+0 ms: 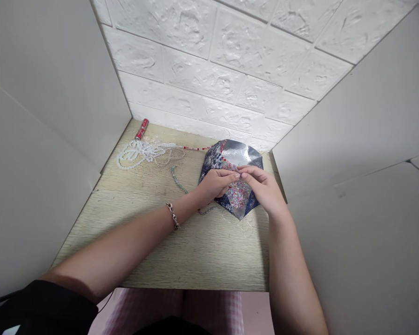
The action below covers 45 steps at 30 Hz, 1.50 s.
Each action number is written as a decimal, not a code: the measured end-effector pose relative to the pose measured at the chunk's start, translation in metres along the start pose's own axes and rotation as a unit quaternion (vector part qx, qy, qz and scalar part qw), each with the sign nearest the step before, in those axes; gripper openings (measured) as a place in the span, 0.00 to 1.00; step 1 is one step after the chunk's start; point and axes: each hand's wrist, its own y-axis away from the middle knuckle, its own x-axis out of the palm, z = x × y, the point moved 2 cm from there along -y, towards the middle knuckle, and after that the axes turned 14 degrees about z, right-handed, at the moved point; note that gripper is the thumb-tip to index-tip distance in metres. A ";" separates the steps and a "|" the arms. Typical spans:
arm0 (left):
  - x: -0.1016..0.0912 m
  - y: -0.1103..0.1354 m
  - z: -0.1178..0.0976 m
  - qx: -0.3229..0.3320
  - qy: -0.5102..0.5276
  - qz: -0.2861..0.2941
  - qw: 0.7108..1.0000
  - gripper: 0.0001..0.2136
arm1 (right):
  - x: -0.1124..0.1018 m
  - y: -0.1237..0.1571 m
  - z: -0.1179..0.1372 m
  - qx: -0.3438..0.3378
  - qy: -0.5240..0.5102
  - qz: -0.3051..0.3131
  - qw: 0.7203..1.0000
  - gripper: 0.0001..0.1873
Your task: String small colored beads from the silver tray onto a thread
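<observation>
My left hand point(214, 184) and my right hand point(263, 188) meet fingertip to fingertip over a blue and silver paper tray point(230, 156) that holds a heap of small pink and clear beads point(240, 193). Both hands are closed in a pinch; what they pinch is too small to make out. A thin clear thread point(244, 223) trails from under the hands onto the wooden table point(181, 251). A bracelet sits on my left wrist point(172, 215).
A strand of white beads ending in red ones point(143, 153) lies at the back left, next to a small red tube point(141, 129). A short greenish bead strand point(178, 181) lies left of the tray. White panels wall the table on both sides.
</observation>
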 end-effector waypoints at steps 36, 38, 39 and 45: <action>-0.005 -0.005 0.002 -0.016 0.113 0.030 0.993 0.14 | -0.019 0.005 -0.017 0.210 0.483 -0.013 0.850 0.16; -0.006 -0.005 0.002 -0.004 0.099 0.030 0.995 0.12 | -0.019 0.004 -0.018 0.227 0.499 -0.002 0.836 0.17; -0.006 -0.005 0.002 0.002 0.094 0.029 0.995 0.11 | -0.019 0.003 -0.019 0.233 0.506 0.005 0.830 0.18; -0.008 -0.006 0.003 0.017 0.120 0.015 0.992 0.08 | -0.018 -0.001 -0.020 0.263 0.527 0.010 0.808 0.19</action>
